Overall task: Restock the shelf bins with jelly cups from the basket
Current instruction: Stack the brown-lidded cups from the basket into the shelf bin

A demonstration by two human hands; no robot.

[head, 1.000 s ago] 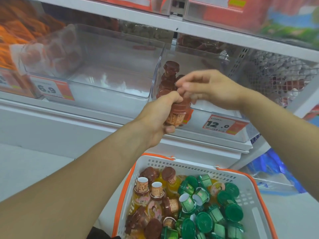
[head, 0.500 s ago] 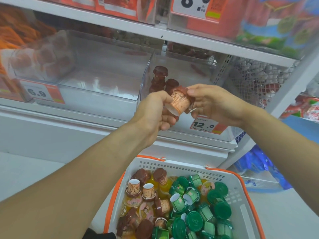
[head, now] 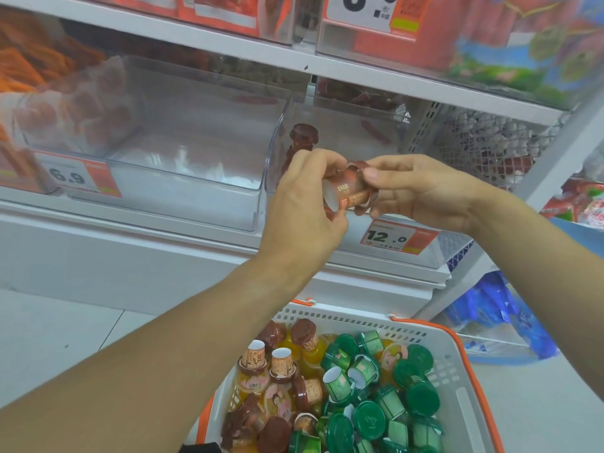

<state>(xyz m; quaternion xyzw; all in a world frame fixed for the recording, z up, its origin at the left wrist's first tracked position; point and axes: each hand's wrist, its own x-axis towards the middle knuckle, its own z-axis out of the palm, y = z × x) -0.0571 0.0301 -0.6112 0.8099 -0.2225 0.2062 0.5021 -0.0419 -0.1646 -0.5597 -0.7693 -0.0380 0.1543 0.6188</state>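
Down at the bottom, nearest us, the white plastic basket with orange rim (head: 457, 380) sits on the floor, loaded with jelly cups: brown-lidded ones (head: 304, 331) on its left side, green-lidded ones (head: 421, 398) piled on its right. Above the basket, both hands meet in front of the shelf. The left hand (head: 304, 204) curls its fingers around a brown-lidded jelly cup with an orange label (head: 346, 191), lying on its side, white base pointing left. The right hand (head: 421, 191) pinches that same cup's lid end, thumb on top, fingers underneath. Just behind the hands, the clear plastic bin with the 12.0 price tag (head: 389, 238) already holds a stack of brown cups (head: 302, 138) against its left wall. Left of that bin, another clear bin tagged 6.9 (head: 196, 142). Farther up, above the bins, the white shelf board (head: 359, 73) carries red packages.
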